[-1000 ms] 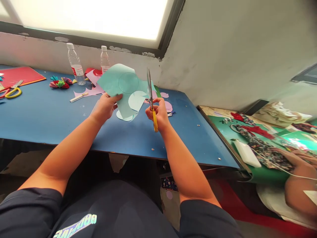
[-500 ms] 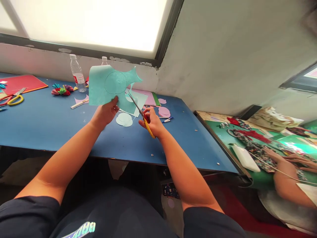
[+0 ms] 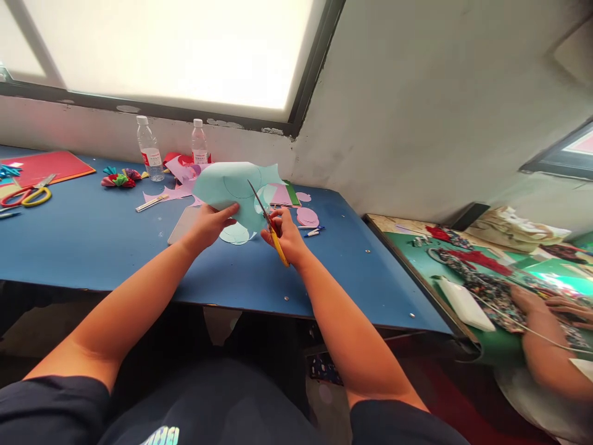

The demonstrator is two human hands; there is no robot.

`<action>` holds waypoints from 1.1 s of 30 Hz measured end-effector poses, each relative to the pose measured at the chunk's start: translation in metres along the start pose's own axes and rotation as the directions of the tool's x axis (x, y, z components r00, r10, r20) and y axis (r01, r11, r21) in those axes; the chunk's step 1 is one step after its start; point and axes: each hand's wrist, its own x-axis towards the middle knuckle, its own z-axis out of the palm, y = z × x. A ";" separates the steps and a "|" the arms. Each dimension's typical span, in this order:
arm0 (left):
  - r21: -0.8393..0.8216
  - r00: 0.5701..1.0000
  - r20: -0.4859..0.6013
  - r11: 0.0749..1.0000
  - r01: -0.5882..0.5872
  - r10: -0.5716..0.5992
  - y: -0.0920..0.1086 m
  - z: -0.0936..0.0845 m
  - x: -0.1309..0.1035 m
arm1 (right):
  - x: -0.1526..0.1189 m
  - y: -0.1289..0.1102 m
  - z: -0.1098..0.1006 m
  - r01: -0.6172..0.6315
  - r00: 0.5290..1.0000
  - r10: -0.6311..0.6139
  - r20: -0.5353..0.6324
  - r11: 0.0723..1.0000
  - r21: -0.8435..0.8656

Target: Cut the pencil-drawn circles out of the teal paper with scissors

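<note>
My left hand [image 3: 210,224] pinches the lower edge of a light green paper sheet [image 3: 227,190] with a circle drawn on it, held just above the blue table [image 3: 92,241]. My right hand [image 3: 285,233] grips yellow-handled scissors [image 3: 266,219]; their blades point up and left into the sheet's right side. Cut light green circles [image 3: 236,235] lie on the table under the sheet.
Two water bottles [image 3: 149,148] stand at the back by the wall, near pink paper scraps [image 3: 178,185] and pink circles [image 3: 307,216]. Another pair of yellow scissors [image 3: 28,194] and red paper [image 3: 41,165] lie far left. Another person's hand [image 3: 532,303] works at the green table on the right.
The green sheet has come down from upright to a lower, flatter tilt near the table. The scissors swung from pointing straight up to slanting left into the paper.
</note>
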 end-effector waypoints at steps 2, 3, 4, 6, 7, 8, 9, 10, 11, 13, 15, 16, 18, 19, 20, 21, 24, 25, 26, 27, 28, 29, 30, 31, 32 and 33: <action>0.044 1.000 0.010 0.999 -0.007 0.007 -0.004 -0.001 0.001 | 0.000 0.000 0.001 -0.003 1.000 0.003 -0.001 1.000 0.017; 0.065 1.000 0.014 0.998 -0.012 0.011 -0.005 -0.001 0.001 | 0.000 0.001 0.001 -0.006 1.000 0.006 -0.002 1.000 0.025; 0.086 1.000 0.017 0.996 -0.016 0.015 -0.007 -0.002 0.001 | 0.000 0.001 0.002 -0.009 1.000 0.009 -0.002 0.999 0.032; 0.124 1.000 0.022 0.992 -0.024 0.022 -0.009 -0.002 0.001 | 0.001 0.000 0.002 -0.016 1.000 0.016 -0.002 0.999 0.046; 0.141 0.999 0.026 0.990 -0.029 0.025 -0.009 -0.002 0.001 | 0.001 0.000 0.002 -0.019 1.000 0.019 -0.002 0.998 0.052; 0.155 0.999 0.031 0.987 -0.034 0.030 -0.010 -0.003 0.001 | 0.000 0.000 0.002 -0.021 1.000 0.021 0.000 0.998 0.058; 0.168 0.999 0.036 0.985 -0.041 0.035 -0.010 -0.003 0.001 | 0.000 -0.001 0.002 -0.022 1.000 0.022 0.001 0.998 0.063; 0.179 0.998 0.042 0.983 -0.047 0.040 -0.010 -0.003 0.001 | 0.000 -0.001 0.002 -0.022 1.000 0.022 0.002 0.997 0.068; 0.190 0.998 0.049 0.980 -0.053 0.045 -0.010 -0.003 0.000 | 0.000 -0.002 0.002 -0.022 1.000 0.022 0.000 0.997 0.072; 0.210 0.997 0.059 0.975 -0.067 0.056 -0.009 -0.004 -0.001 | 0.000 -0.002 0.002 -0.023 1.000 0.024 -0.007 0.997 0.078; 0.230 0.995 0.066 0.969 -0.085 0.072 -0.006 -0.004 -0.003 | 0.000 -0.002 0.002 -0.025 1.000 0.027 -0.016 0.996 0.084; 0.239 0.994 0.068 0.966 -0.097 0.083 -0.004 -0.004 -0.004 | 0.000 -0.001 0.002 -0.026 0.999 0.027 -0.016 0.996 0.087; 0.253 0.992 0.073 0.960 -0.122 0.106 0.002 -0.003 -0.007 | 0.000 -0.002 0.002 -0.026 1.000 0.027 -0.008 0.995 0.098; 0.257 0.990 0.078 0.958 -0.130 0.114 0.005 -0.002 -0.009 | 0.000 -0.002 0.002 -0.026 1.000 0.026 0.001 0.994 0.104; 0.259 0.990 0.084 0.956 -0.135 0.117 0.008 -0.001 -0.012 | -0.001 -0.003 0.002 -0.026 1.000 0.025 0.011 0.993 0.112; 0.261 0.989 0.091 0.956 -0.137 0.117 0.010 0.000 -0.014 | -0.001 -0.003 0.002 -0.027 0.999 0.024 0.023 0.992 0.119; 0.285 0.989 0.107 0.950 -0.125 0.098 0.014 0.004 -0.018 | -0.002 -0.005 0.003 -0.031 0.998 0.023 0.057 0.989 0.143; 0.302 0.990 0.107 0.946 -0.119 0.090 0.015 0.005 -0.019 | -0.002 -0.006 0.003 -0.034 0.998 0.024 0.065 0.988 0.150; 0.322 0.991 0.105 0.940 -0.113 0.083 0.014 0.006 -0.019 | -0.002 -0.006 0.003 -0.038 0.997 0.027 0.072 0.987 0.157; 0.342 0.992 0.100 0.934 -0.107 0.077 0.014 0.006 -0.019 | -0.001 -0.007 0.004 -0.042 0.997 0.030 0.074 0.986 0.161; 0.360 0.993 0.093 0.927 -0.103 0.074 0.014 0.006 -0.019 | 0.000 -0.007 0.004 -0.045 0.997 0.034 0.073 0.985 0.165; 0.374 0.994 0.086 0.922 -0.100 0.073 0.014 0.006 -0.018 | 0.000 -0.007 0.003 -0.049 0.997 0.038 0.069 0.985 0.167; 0.384 0.994 0.079 0.918 -0.100 0.075 0.014 0.006 -0.017 | 0.001 -0.007 0.003 -0.052 0.997 0.041 0.063 0.984 0.169; 0.391 0.994 0.074 0.915 -0.101 0.078 0.015 0.006 -0.017 | 0.002 -0.007 0.002 -0.054 0.997 0.045 0.058 0.984 0.168; 0.396 0.994 0.071 0.912 -0.103 0.081 0.015 0.006 -0.016 | 0.002 -0.007 0.002 -0.057 0.997 0.049 0.055 0.984 0.167; 0.402 0.994 0.068 0.910 -0.103 0.082 0.016 0.006 -0.016 | 0.002 -0.007 0.001 -0.061 0.997 0.052 0.054 0.985 0.163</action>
